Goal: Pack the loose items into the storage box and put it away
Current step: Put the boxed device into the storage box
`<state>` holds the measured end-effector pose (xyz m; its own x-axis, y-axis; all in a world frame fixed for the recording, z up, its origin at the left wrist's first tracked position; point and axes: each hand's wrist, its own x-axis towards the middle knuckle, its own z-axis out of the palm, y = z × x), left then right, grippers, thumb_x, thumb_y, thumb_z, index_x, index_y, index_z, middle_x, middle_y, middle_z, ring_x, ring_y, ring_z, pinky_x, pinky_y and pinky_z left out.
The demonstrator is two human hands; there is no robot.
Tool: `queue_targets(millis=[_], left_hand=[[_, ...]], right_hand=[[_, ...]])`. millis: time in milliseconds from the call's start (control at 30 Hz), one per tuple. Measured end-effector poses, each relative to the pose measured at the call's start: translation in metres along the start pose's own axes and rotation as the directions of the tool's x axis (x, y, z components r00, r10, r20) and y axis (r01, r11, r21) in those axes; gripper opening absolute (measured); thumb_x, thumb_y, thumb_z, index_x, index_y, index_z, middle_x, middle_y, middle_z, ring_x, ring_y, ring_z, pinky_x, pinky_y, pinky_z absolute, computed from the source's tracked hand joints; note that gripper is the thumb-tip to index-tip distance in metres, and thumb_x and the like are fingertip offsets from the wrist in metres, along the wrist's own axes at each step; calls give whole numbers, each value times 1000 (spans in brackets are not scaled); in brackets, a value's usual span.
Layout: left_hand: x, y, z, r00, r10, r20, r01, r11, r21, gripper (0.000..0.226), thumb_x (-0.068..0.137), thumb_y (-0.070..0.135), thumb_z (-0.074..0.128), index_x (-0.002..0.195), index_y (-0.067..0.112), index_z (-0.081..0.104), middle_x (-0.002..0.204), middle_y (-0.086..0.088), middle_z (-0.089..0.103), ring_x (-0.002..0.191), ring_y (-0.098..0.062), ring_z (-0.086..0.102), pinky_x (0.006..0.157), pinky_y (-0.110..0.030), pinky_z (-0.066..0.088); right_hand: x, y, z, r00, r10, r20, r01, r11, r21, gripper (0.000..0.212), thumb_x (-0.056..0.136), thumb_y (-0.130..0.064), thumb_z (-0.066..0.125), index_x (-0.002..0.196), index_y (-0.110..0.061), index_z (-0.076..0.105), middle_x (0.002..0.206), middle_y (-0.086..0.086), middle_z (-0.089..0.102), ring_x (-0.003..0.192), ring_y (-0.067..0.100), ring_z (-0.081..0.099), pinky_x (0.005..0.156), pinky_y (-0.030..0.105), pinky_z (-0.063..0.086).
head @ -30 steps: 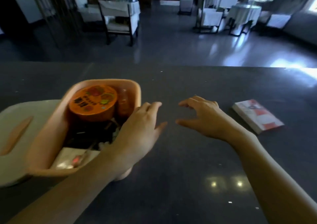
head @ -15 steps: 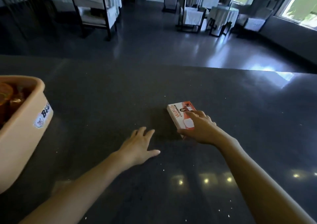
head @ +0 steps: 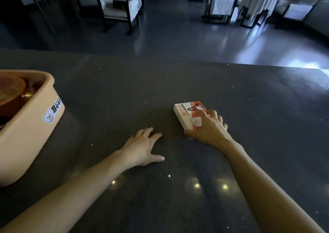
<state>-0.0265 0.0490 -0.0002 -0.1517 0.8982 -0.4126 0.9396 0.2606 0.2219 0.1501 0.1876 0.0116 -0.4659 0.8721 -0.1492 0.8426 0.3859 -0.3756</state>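
Small flat carton (head: 185, 114), white with orange-red panels, printed "WiFi 6" along its near-left side, with a picture of a white rounded device on top. Lying flat on the dark speckled desk (head: 178, 83), right of centre, well apart from the storage box. Right hand (head: 207, 130) laid over the carton's near end, fingers curled across the top and thumb against the near corner, gripping it; cannot tell whether lifted off the surface. Left hand (head: 142, 148) spread open, palm down, resting on the desk just left of the carton, holding nothing. Peach-coloured storage box (head: 32, 124) at the left edge, rounded rim, bear sticker reading "Bear" on its side, an orange round tin (head: 10, 92) partly visible inside.
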Motion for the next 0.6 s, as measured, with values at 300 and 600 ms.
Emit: queue_targets(millis=[300, 600], left_hand=[[-70, -83, -38, 940, -72, -333, 25, 989, -143, 67, 81, 48, 61, 138, 19, 40, 146, -7, 32, 134, -25, 29, 108, -32, 24], [-198, -242, -88, 773, -158, -614, 79, 985, -154, 41, 83, 35, 64, 122, 26, 55, 129, 5, 53, 116, -12, 47, 96, -24, 31]], right_hand=[[-26, -109, -7, 964, -220, -148, 245, 952, 186, 77, 61, -58, 65, 129, -37, 36, 131, 0, 32, 113, 28, 40, 97, 47, 26], [-63, -302, 16, 883, -428, -195, 467, 844, 264, 75, 61, -59, 65, 128, -35, 39, 131, -4, 28, 103, 16, 38, 98, 54, 36]])
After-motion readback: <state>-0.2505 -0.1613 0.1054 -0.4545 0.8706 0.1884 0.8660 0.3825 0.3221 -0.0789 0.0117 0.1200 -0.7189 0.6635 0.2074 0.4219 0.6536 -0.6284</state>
